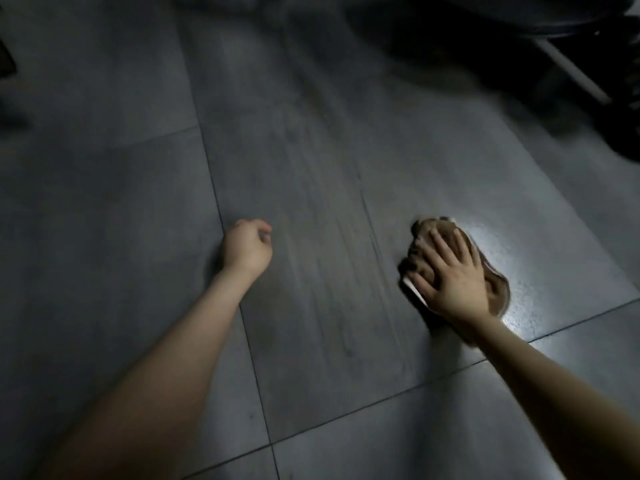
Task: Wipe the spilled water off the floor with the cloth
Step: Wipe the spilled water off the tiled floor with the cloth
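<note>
A brown cloth (491, 271) lies bunched on the grey tiled floor (311, 168) at the right. My right hand (450, 275) lies flat on top of it with spread fingers, pressing it down. The tile just right of the cloth shines with a wet, glossy patch (540, 282). Faint streaks run across the tile between my hands. My left hand (247, 247) hovers low over the floor at centre left, fingers loosely curled, holding nothing.
Dark furniture with a pale bar (575, 74) stands at the top right, casting shadow on the floor. A dark object (7, 60) shows at the left edge. The scene is dim and blurred.
</note>
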A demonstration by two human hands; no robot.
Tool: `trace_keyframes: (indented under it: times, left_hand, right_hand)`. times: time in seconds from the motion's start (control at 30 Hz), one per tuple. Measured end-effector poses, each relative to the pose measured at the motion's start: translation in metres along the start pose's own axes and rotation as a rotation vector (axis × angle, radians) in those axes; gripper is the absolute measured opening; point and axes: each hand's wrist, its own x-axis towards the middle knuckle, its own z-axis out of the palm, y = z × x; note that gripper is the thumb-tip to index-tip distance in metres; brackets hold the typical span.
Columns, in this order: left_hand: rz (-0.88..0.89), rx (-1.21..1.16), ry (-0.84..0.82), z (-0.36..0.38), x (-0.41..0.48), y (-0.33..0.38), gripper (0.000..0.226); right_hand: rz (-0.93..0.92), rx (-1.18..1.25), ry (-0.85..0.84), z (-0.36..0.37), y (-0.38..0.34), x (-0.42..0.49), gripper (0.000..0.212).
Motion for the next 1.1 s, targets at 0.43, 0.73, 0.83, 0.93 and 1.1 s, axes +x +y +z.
trace_keyframes:
  times: [0.43,0.73,0.83,0.93,1.1]
  left_hand:
    - [0.046,-0.052,0.041,0.016,-0.009,0.044,0.032]
    - [0.481,0.073,-0.050,0.041,-0.042,0.136,0.029]
    - [0.602,0.036,-0.109,0.083,-0.074,0.189,0.029]
    - [0.740,-0.006,-0.243,0.135,-0.123,0.252,0.028]
    - [0.952,-0.027,-0.457,0.200,-0.212,0.321,0.027]
  right_hand:
    - [-0.626,-0.017,-0.098,0.015,-0.041,-0.137,0.063]
    - [0.898,-0.045,-0.058,-0.035,0.137,-0.338,0.076]
    - [1.042,-0.001,0.012,-0.037,0.109,-0.295,0.077]
    - [0.693,0.029,0.057,-0.022,0.070,-0.258,0.071]
    - [0.123,0.044,-0.065,0.005,-0.014,-0.318,0.065]
